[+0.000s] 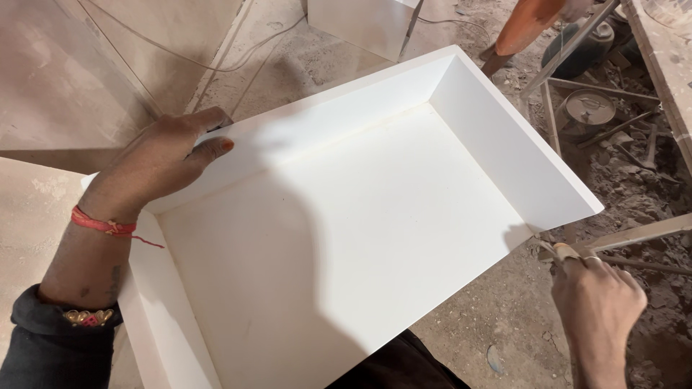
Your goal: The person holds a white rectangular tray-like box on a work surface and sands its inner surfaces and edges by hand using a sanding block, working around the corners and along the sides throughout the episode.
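A large white box-shaped tray [504, 151] with raised walls on three sides fills the middle of the view, tilted toward me. My left hand [155, 162] grips its far-left wall at the corner, thumb on the inside face. A red thread sits around that wrist. My right hand [595, 302] is at the lower right, just off the tray's right corner, closed on a small thin tool whose tip pokes out toward the tray; the tool's shape is hard to make out.
A second white block [360, 25] stands on the dusty floor at the top. Another person's leg [522, 29] is at the upper right beside a metal frame [569, 47], round tins [587, 108] and debris. Stone slabs [65, 79] lie at left.
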`<state>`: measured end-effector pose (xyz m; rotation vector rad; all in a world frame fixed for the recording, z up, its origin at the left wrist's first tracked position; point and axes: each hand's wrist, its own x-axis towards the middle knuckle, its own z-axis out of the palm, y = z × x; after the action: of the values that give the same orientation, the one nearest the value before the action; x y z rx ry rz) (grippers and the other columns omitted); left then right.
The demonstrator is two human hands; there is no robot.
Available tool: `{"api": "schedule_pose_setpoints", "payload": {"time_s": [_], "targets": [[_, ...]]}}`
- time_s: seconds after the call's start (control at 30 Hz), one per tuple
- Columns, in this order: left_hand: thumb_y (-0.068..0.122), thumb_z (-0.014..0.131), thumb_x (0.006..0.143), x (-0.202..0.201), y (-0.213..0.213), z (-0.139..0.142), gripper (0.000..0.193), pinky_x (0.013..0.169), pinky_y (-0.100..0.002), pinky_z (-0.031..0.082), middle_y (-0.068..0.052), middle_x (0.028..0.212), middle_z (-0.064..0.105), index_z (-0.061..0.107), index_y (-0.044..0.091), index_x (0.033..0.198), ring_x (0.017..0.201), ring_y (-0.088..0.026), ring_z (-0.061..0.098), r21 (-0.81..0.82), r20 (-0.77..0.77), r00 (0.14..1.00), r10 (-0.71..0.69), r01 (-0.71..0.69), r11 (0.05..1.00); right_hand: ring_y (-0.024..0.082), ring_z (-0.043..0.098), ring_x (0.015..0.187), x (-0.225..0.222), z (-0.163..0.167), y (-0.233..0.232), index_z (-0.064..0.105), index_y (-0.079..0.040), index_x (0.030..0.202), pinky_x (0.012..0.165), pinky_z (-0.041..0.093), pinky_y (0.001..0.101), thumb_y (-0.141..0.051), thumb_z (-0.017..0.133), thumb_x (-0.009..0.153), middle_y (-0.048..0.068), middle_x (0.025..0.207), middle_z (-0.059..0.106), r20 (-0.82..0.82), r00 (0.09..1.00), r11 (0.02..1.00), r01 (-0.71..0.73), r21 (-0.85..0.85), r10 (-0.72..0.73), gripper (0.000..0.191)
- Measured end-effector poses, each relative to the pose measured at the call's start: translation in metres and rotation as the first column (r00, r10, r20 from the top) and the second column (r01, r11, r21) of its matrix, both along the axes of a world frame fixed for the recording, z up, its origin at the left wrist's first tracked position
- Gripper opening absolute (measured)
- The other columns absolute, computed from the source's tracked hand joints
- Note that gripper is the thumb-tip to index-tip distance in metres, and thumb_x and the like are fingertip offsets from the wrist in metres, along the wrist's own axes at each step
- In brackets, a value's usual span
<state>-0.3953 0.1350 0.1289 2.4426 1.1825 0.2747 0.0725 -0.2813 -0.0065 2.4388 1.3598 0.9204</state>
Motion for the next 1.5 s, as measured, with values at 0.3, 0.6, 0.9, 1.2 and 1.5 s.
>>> {"api": "schedule_pose_setpoints", "payload": {"time_s": [0.3, 0.6, 0.9, 1.2, 1.5], "targets": [[0.026, 0.067, 0.098, 0.0, -0.003, 0.004, 0.027, 0.07, -0.046, 0.053, -0.018, 0.079, 0.072, 0.065, 0.005, 0.116, 0.073, -0.032, 0.072, 0.029, 0.039, 0.999, -0.034, 0.032, 0.999, 0.006, 0.057, 0.048, -0.002, 0.0, 0.06, 0.077, -0.011, 0.123, 0.039, 0.037, 0.018, -0.022, 0.062, 0.109, 0.006, 0.089, 0.078, 0.012, 0.967, 0.963, -0.253, 0.092, 0.253, 0.024], [0.021, 0.067, 0.096, -0.001, -0.004, 0.002, 0.029, 0.068, -0.045, 0.053, -0.017, 0.079, 0.073, 0.065, 0.005, 0.119, 0.072, -0.031, 0.071, 0.066, 0.111, 0.988, -0.107, 0.1, 0.993, 0.016, 0.071, 0.062, 0.006, -0.008, 0.113, 0.072, -0.004, 0.128, 0.05, 0.057, 0.026, -0.014, 0.063, 0.105, 0.011, 0.097, 0.079, -0.064, 0.951, 0.952, -0.305, -0.024, 0.303, 0.026], [0.021, 0.068, 0.097, 0.001, -0.005, 0.003, 0.021, 0.065, -0.046, 0.05, -0.017, 0.073, 0.07, 0.062, 0.002, 0.105, 0.067, -0.032, 0.069, 0.042, 0.124, 0.984, -0.129, 0.125, 0.991, 0.022, 0.075, 0.073, -0.011, 0.015, 0.216, 0.065, 0.0, 0.133, 0.058, 0.06, 0.0307, -0.003, 0.058, 0.097, 0.016, 0.109, 0.075, -0.083, 0.944, 0.937, -0.329, -0.121, 0.32, 0.037], [0.025, 0.067, 0.097, 0.002, -0.005, 0.004, 0.024, 0.067, -0.049, 0.049, -0.016, 0.076, 0.07, 0.061, 0.002, 0.101, 0.074, -0.036, 0.068, 0.065, 0.116, 0.987, -0.113, 0.106, 0.992, 0.023, 0.075, 0.08, -0.01, 0.01, 0.324, 0.069, -0.005, 0.117, 0.065, 0.061, 0.0345, -0.005, 0.063, 0.093, 0.012, 0.103, 0.072, -0.064, 0.943, 0.931, -0.331, -0.152, 0.325, 0.025], [0.024, 0.066, 0.097, 0.0, -0.001, -0.002, 0.026, 0.071, -0.049, 0.051, -0.017, 0.08, 0.072, 0.063, 0.005, 0.114, 0.08, -0.037, 0.07, 0.048, 0.133, 0.985, -0.114, 0.108, 0.993, 0.028, 0.075, 0.079, 0.003, 0.005, 0.338, 0.068, -0.005, 0.108, 0.069, 0.062, 0.039, -0.01, 0.065, 0.092, 0.014, 0.098, 0.073, -0.135, 0.938, 0.935, -0.335, -0.115, 0.319, 0.017]]}}
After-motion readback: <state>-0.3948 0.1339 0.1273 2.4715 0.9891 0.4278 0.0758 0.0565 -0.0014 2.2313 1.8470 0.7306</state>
